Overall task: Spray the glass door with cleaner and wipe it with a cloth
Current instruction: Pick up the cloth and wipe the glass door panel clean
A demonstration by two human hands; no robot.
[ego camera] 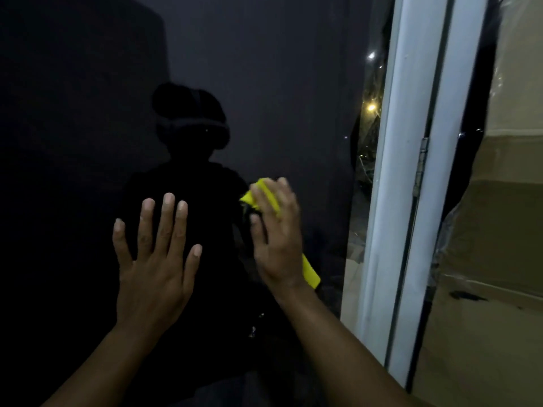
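Glass door, dark with night behind it, fills the view head-on as a person works it by hand. The pane stands upright, its long axis vertical and its face turned squarely toward the camera's wearer, whose silhouetted reflection shows in it. The right hand presses a yellow cloth flat against the pane, fingers laid nearly straight over the fabric, pushing rather than clutching it, though blur softens their outline. The cloth lies between that palm and the glass, its long axis slanting from upper left to lower right along the line of the hand. One yellow end shows at the fingertips, and the other juts out below the heel of the hand toward the white frame. The left hand rests bare on the pane just beside it, to the left, fingers spread wide and straight, holding nothing, apparently as a brace. The right hand is the nearer of the two to the frame and its hinge, with a strip of glass showing street lights between them. No spray bottle is in view, so the job appears to be at the wiping stage. The next stroke would likely carry the cloth sideways or upward across the pane, with the frame as its limit on the right. Brown wrapped sheeting stands beyond the frame.
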